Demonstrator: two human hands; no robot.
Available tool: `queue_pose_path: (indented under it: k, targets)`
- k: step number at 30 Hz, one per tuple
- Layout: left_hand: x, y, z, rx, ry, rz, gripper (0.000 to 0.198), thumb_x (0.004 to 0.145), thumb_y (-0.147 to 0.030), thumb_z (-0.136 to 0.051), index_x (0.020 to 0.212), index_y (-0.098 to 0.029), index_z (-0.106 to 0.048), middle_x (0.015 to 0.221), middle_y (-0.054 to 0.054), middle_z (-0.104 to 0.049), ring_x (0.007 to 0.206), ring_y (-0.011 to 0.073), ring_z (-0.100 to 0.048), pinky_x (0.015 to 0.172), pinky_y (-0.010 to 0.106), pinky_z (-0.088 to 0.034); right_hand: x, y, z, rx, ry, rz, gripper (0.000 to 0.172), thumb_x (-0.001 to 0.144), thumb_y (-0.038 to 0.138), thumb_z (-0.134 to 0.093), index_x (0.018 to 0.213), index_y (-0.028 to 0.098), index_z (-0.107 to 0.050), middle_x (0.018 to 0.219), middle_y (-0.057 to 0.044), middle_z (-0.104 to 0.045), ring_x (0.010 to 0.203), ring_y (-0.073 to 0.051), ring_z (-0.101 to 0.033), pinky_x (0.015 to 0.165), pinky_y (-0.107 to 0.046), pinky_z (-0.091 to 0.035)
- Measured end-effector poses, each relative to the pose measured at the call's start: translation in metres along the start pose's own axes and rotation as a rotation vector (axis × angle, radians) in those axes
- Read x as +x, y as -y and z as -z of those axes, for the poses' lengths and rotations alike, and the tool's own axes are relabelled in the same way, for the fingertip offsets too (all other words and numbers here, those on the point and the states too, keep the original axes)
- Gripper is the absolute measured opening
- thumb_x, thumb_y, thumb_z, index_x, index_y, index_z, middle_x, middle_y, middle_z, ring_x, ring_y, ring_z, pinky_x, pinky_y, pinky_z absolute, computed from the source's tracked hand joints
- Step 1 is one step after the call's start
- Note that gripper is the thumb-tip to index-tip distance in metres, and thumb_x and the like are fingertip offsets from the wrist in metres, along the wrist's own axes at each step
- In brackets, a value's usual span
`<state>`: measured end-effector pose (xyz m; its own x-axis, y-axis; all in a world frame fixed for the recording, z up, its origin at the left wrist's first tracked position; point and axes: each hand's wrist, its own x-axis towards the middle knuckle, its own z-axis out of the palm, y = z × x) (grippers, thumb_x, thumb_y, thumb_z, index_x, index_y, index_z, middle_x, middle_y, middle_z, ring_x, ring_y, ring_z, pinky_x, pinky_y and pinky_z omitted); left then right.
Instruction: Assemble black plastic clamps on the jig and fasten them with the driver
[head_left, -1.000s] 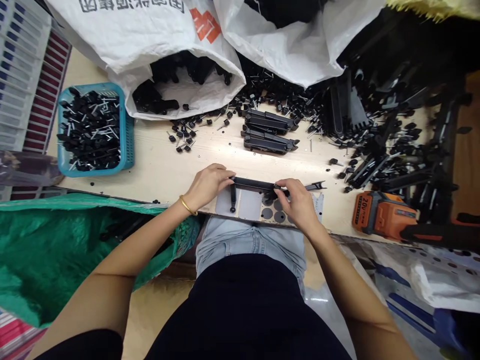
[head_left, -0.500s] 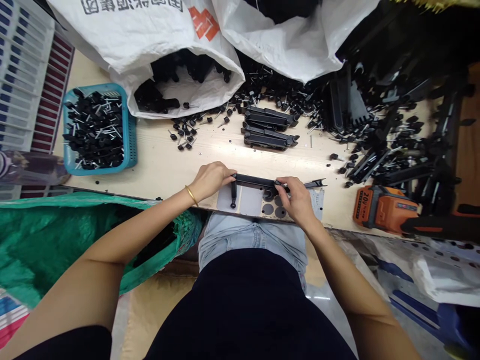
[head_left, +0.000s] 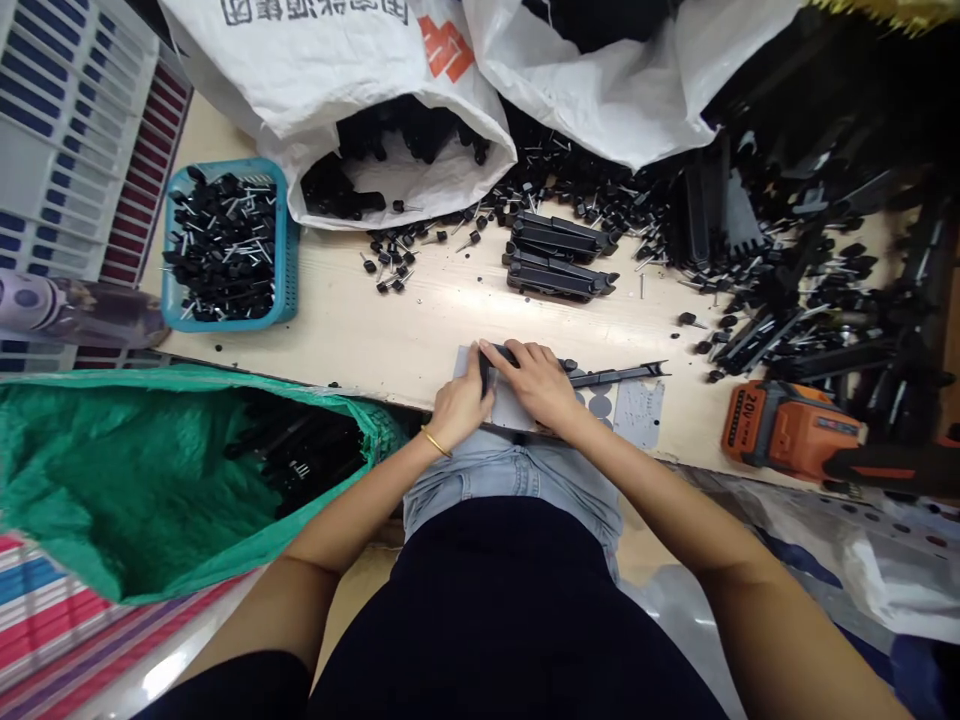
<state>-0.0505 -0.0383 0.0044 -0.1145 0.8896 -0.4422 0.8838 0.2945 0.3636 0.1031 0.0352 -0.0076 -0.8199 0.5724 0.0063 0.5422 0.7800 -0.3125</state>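
Note:
My left hand (head_left: 461, 402) grips the left end of a black plastic bracket (head_left: 486, 372) at the table's front edge, thumb and fingers closed round it. Across the top of the same bracket lies my right hand (head_left: 541, 386), its fingers bent onto the left end, close to my left fingertips. Both hands hide most of the bracket. Right of them, a slim black plastic arm (head_left: 621, 375) with a forked tip rests on the table. Beneath are grey patches and a pale plate (head_left: 639, 412).
Two folded black assemblies (head_left: 562, 277) lie beyond my hands. A blue basket (head_left: 289, 270) holds black-headed screws; more lie scattered at the back. White sacks (head_left: 360, 60) stand behind. An orange power tool (head_left: 795, 425) lies right; a green sack (head_left: 150, 490) with black parts gapes left.
My right hand has slid left along the bracket to its left end, beside my left hand. The bracket's short hanging arm is now hidden by my hands. The view has shifted slightly.

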Motion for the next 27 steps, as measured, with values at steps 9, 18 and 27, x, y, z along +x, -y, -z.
queue_pose_path:
  k: [9,18,27]
  targets:
    - [0.012,-0.012,0.002,-0.297,0.038,0.072,0.084,0.086,-0.028,-0.053,0.147,0.004,-0.005,0.082,0.015,-0.070,0.069,0.0263,-0.069,0.066,0.034,-0.053,0.002,-0.001,0.007,-0.089,0.038,0.047,0.057,0.092,0.012,-0.030,0.148,0.023,-0.030,0.119,-0.015,-0.055,0.098,-0.027,-0.047,0.086,-0.042,-0.039]
    - [0.005,-0.012,0.024,-0.170,0.159,0.028,0.087,0.086,-0.029,-0.058,0.147,0.004,-0.006,0.089,0.017,-0.070,0.080,0.0288,-0.069,0.077,0.038,-0.053,0.001,-0.003,0.001,-0.129,0.006,0.064,0.057,0.093,0.013,-0.035,0.148,0.023,-0.030,0.120,-0.015,-0.054,0.101,-0.027,-0.049,0.089,-0.042,-0.039]
    - [0.032,-0.038,0.060,0.376,-0.059,-0.623,0.031,0.089,-0.023,-0.053,0.118,-0.012,-0.056,0.119,0.016,-0.059,0.114,0.0291,-0.054,0.092,0.040,-0.046,-0.072,0.023,-0.002,0.264,-0.161,0.064,0.026,0.087,0.013,-0.045,0.103,0.015,-0.065,0.087,-0.009,-0.067,0.082,-0.020,-0.057,0.075,-0.034,-0.046]
